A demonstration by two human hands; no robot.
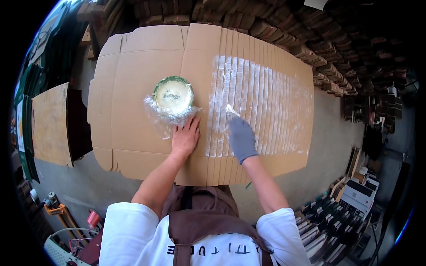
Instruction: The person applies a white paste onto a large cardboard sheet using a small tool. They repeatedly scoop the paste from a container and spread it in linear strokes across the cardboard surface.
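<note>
Gripping a white-ended tool (231, 110), the grey-gloved right hand (242, 138) is over ridged, glossy-smeared cardboard (246, 46) — the bare left hand (184, 138) lies flat, unclenched, beside a round green-rimmed bowl (174, 79) edged with crinkled film (156, 116).

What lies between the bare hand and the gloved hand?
In the head view: plain cardboard beside the left hand, then white-smeared cardboard strips beside the gloved right hand.

The person's left forearm (157, 182) and right forearm (265, 182), both bare, reach forward and angle inward. The ungloved left hand (185, 137) rests palm down, fingers extended and slightly parted. The grey-gloved right hand (242, 137) is curled in a grip, knuckles forward.
</note>
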